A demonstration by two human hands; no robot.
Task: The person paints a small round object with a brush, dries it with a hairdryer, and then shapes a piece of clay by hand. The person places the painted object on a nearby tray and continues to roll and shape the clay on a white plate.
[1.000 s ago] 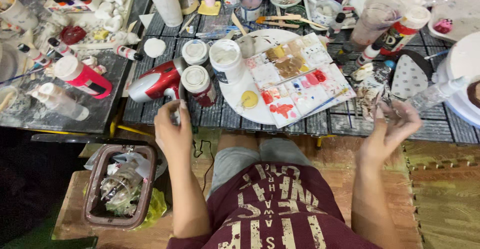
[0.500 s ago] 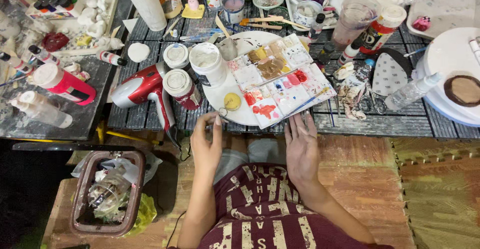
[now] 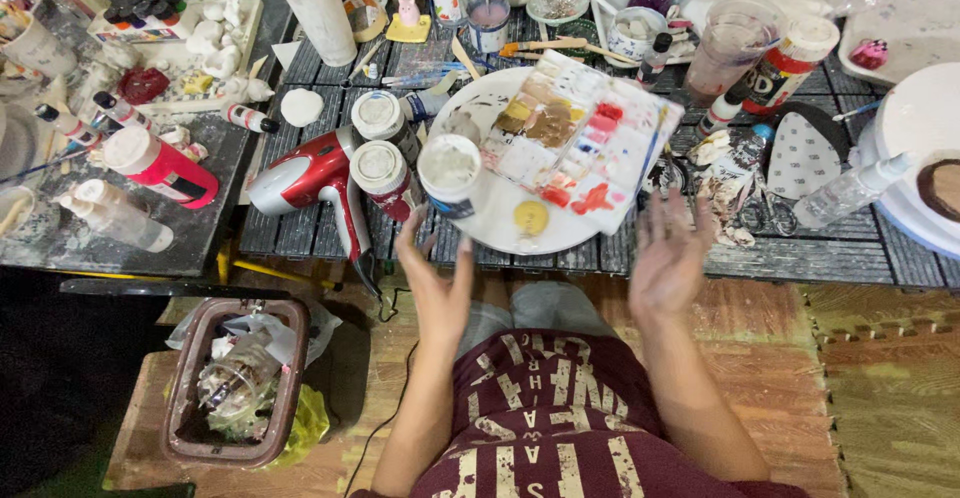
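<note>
My left hand (image 3: 437, 283) hangs open at the front edge of the slatted work table (image 3: 800, 258), its fingers spread just below a white paint jar (image 3: 449, 175). My right hand (image 3: 668, 253) is open too, palm facing inward, below the right edge of the white round plate (image 3: 500, 220). A paint palette (image 3: 575, 136) with red, brown and yellow dabs lies on that plate. Neither hand holds anything. A red hair dryer (image 3: 312, 178) lies to the left of my left hand, next to two capped paint jars (image 3: 379, 166).
A brown waste bin (image 3: 236, 379) full of rubbish stands on the floor at the lower left. Red and clear paint bottles (image 3: 158, 166) lie on the left tray. Cups, brushes and a water bottle (image 3: 850, 192) crowd the table's back and right side.
Both hands were apart, came close together in front of my lap, and have now spread apart again and risen towards the plate. The camera view shifted slightly.
</note>
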